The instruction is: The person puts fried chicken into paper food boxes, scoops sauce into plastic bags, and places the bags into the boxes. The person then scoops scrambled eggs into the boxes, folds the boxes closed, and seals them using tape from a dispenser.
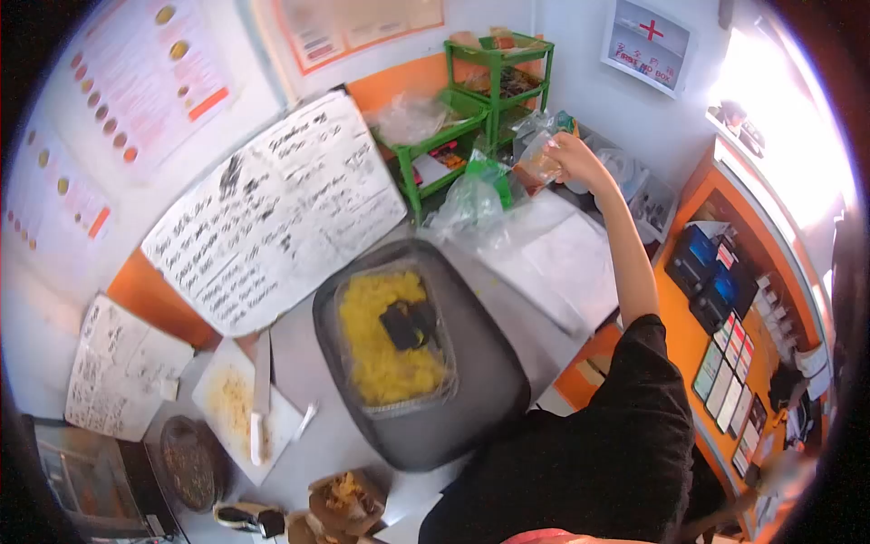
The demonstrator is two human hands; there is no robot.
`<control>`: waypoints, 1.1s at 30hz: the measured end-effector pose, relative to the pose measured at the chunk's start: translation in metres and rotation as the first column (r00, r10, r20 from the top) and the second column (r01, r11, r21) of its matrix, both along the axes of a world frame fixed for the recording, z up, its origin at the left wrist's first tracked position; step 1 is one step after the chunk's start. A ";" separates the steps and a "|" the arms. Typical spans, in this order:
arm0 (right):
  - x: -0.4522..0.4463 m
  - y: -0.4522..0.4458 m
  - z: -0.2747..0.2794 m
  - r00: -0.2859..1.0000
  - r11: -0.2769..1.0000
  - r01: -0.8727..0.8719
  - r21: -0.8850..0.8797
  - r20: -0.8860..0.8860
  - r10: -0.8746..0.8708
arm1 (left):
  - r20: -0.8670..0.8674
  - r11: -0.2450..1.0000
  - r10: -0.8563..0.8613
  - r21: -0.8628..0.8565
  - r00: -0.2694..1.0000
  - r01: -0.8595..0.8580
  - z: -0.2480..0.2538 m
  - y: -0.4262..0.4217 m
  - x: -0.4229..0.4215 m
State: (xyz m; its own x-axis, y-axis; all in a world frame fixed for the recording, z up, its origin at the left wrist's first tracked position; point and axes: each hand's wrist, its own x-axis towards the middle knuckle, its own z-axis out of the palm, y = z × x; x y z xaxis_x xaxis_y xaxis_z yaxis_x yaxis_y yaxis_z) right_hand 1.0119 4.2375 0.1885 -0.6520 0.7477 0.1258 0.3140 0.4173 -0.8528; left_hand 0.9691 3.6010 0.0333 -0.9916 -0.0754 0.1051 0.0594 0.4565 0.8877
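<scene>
My right hand (566,159) is stretched out to the upper right, at the end of a bare forearm and black sleeve. Its fingers are closed on a clear plastic bag (536,170) with something reddish-brown inside. Beside it lie a green and clear plastic bag (480,192) and a white board or sheet (566,258). A dark tray (480,381) holds a clear container of yellow food (385,367) with a black object (408,324) on top. My left hand is outside the view.
Green shelves (497,82) stand at the back. A knife (261,390) lies on a white cutting board (227,399) at the lower left, near a dark round dish (190,462) and an opened brown box (347,503). A handwritten whiteboard (281,208) leans against the wall.
</scene>
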 end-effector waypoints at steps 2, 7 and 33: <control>-0.018 0.068 -0.027 0.981 0.969 -0.033 -0.244 -0.192 -0.015 | -0.036 1.000 -0.003 -0.022 0.999 0.002 0.007 0.036 -0.006; -0.058 0.178 -0.045 0.836 0.922 -0.275 -0.271 -0.542 0.091 | -0.071 0.997 0.004 -0.071 0.997 -0.009 0.026 0.137 -0.028; -0.325 0.454 -0.127 0.890 0.198 0.130 0.972 -0.026 -0.456 | -0.017 0.950 0.205 -0.237 0.979 -0.203 0.008 0.319 -0.097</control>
